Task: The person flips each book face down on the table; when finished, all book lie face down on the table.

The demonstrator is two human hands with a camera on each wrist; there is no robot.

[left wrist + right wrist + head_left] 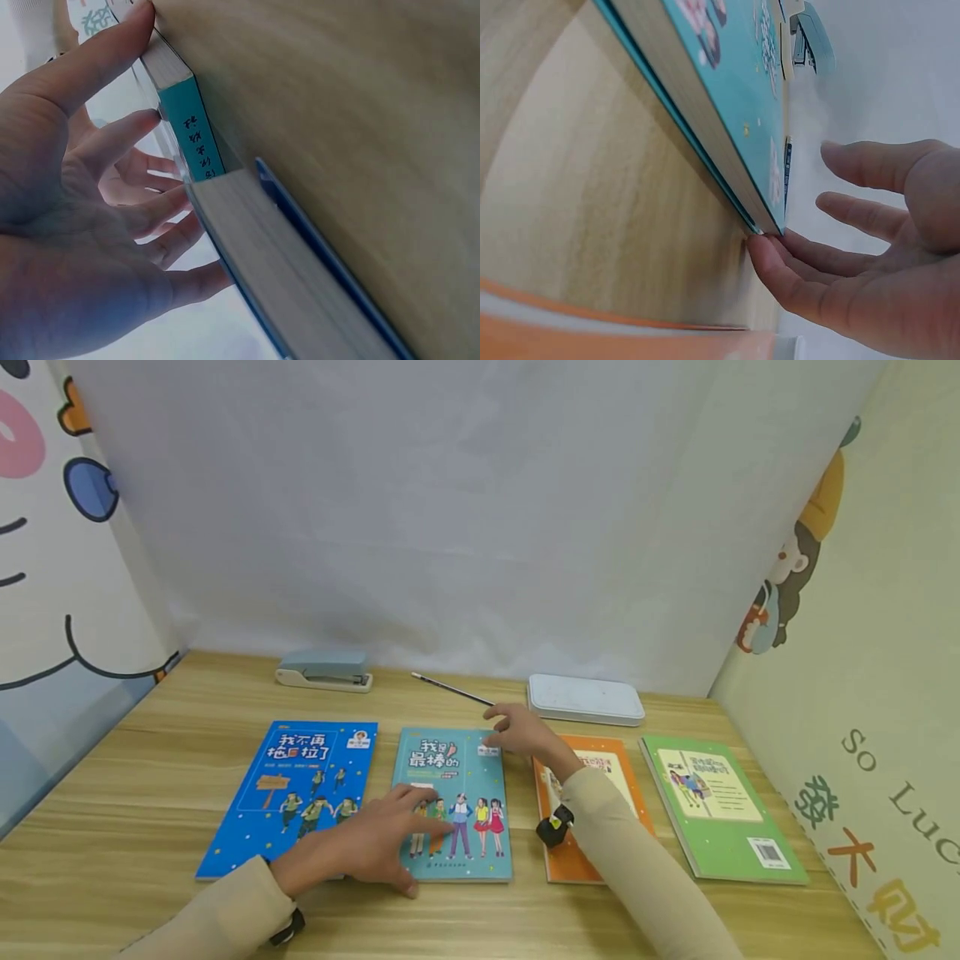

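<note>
A teal book [480, 781] with cartoon children on its cover lies flat on the table. My left hand [382, 835] spreads over its lower left part, the thumb by the bottom edge and the fingers across the cover. My right hand [521, 731] is at the book's upper right corner. In the right wrist view, some fingertips [763, 247] of that hand touch the corner, while the thumb stays clear of the cover. A blue book [300, 777] lies to the left, beside the left hand. An orange book [592, 852] lies partly hidden under the right forearm.
A green book [735, 818] lies at the far right of the wooden table [150, 760]. Along the back are a blue-grey stapler [324, 670], a pencil [453, 689] and a pale case [585, 697]. A white cloth [450, 527] hangs behind.
</note>
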